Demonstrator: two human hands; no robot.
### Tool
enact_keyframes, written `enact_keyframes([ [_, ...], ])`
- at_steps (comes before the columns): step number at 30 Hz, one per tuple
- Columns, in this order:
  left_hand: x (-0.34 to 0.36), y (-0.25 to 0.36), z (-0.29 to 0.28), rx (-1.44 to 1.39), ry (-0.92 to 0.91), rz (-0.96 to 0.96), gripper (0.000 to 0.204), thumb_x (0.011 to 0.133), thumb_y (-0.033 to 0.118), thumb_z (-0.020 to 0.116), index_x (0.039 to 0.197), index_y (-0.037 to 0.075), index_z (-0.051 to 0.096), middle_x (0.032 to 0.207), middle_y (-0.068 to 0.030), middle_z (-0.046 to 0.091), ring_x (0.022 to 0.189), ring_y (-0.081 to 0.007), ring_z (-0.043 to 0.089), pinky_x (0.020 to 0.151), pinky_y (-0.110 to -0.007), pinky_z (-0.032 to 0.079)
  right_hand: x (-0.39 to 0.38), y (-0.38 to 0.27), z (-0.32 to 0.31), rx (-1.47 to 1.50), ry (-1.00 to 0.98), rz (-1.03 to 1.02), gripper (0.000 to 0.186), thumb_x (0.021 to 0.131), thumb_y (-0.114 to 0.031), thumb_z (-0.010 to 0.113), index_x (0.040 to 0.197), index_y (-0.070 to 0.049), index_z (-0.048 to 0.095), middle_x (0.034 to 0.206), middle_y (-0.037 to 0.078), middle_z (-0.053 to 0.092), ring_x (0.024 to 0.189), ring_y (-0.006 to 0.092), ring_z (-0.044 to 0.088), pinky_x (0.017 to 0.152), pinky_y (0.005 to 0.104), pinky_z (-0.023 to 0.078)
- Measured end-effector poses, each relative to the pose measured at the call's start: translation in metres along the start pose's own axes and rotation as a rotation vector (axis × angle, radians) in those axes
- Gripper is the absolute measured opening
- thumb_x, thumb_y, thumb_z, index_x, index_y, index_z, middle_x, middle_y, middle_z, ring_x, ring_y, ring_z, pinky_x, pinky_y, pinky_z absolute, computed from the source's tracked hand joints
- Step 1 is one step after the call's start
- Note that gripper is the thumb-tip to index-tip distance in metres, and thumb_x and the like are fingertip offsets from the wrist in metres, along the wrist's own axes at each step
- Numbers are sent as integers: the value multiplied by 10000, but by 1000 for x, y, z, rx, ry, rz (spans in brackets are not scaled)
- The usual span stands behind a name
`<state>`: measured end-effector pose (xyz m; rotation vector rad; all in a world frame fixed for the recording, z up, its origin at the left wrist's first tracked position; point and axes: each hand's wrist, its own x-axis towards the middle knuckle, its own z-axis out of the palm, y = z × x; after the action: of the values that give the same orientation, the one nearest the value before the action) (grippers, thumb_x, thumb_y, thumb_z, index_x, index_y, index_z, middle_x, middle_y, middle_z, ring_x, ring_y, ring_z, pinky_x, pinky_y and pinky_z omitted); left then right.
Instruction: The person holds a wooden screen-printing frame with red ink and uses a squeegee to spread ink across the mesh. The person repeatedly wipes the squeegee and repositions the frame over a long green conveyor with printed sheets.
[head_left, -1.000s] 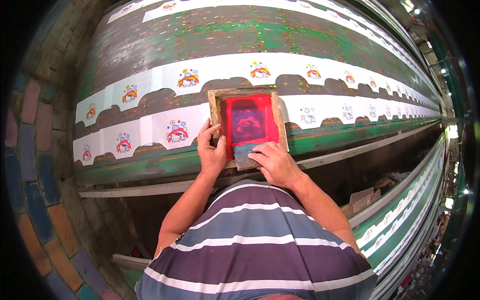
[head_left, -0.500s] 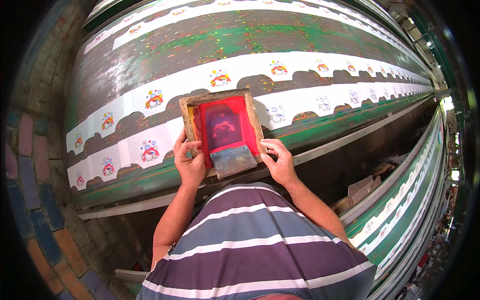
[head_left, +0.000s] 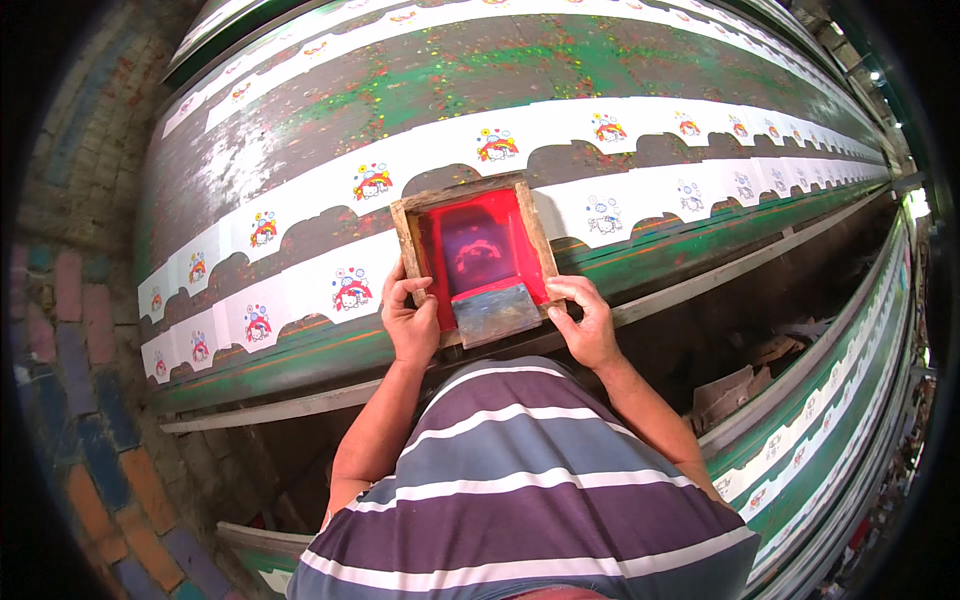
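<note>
A small wooden-framed printing screen [head_left: 545, 235] is between my hands at the near edge of the long table, over the nearer white strip. Red ink coats its inside, and a printed motif shows through the purple mesh. Leaning at its near end is a flat, grey, ink-stained squeegee [head_left: 498, 318]. My left hand [head_left: 412, 318] is closed on the screen's left side, my right hand [head_left: 585, 318] on its right side. Left of it a print [head_left: 352, 290] has red in it; on the right a print [head_left: 604, 215] shows only bluish outlines. The spot beneath the screen is hidden.
The green-and-dark table [head_left: 330, 225] is speckled with paint and carries several rows of white printed pieces. A rail [head_left: 690, 287] runs along its near side. Another table [head_left: 780, 465] with printed strips stands at the right. Coloured bricks [head_left: 105, 440] lie at the left.
My hands have moved the screen one print to the right along the strip. A print with red now shows to its left, where the screen was. My grip looks the same.
</note>
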<state>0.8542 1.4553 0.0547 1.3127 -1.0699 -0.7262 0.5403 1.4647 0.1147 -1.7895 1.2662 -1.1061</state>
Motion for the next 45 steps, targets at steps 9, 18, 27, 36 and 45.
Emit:
enact_keyframes([
  [9, -2, -6, 10, 100, 2, -43, 289, 847, -145, 701, 1014, 73, 791, 1668, -206, 637, 1533, -340, 623, 1261, -444, 489, 2, 14, -27, 74, -66, -24, 358, 965, -11, 791, 1323, -7, 780, 1389, 184, 768, 1353, 350, 711, 1191, 463, 537],
  [18, -3, -17, 7, -112, 6, -144, 344, 858, -228, 627, 1048, 22, 768, 1773, -209, 535, 1467, -250, 668, 1130, -362, 579, 3, 0, -29, -59, -51, -95, 367, 919, -17, 849, 1281, -36, 796, 1361, 154, 759, 1331, 376, 700, 1165, 481, 557],
  [27, -2, -19, 3, -37, -32, -133, 282, 864, -192, 663, 1006, 27, 771, 1770, -214, 538, 1477, -236, 650, 1157, -379, 554, 26, -26, -2, -403, -391, -421, 410, 901, -176, 888, 1293, -89, 802, 1344, 119, 743, 1370, 341, 654, 1159, 520, 536],
  [36, -2, -2, 11, 96, -12, -73, 228, 827, -100, 706, 965, 68, 775, 1658, -238, 638, 1540, -376, 602, 1279, -460, 461, 72, -40, 7, -543, -594, -513, 212, 963, -137, 697, 1141, -66, 784, 1100, 132, 764, 1098, 334, 744, 981, 450, 589],
  [45, -4, -5, 14, 110, -11, -50, 275, 805, -112, 683, 990, 67, 779, 1672, -245, 605, 1575, -394, 560, 1292, -472, 435, 188, -11, 26, -493, -573, -436, 335, 929, 45, 653, 1216, -30, 807, 1132, 170, 785, 1122, 396, 745, 1041, 505, 600],
])
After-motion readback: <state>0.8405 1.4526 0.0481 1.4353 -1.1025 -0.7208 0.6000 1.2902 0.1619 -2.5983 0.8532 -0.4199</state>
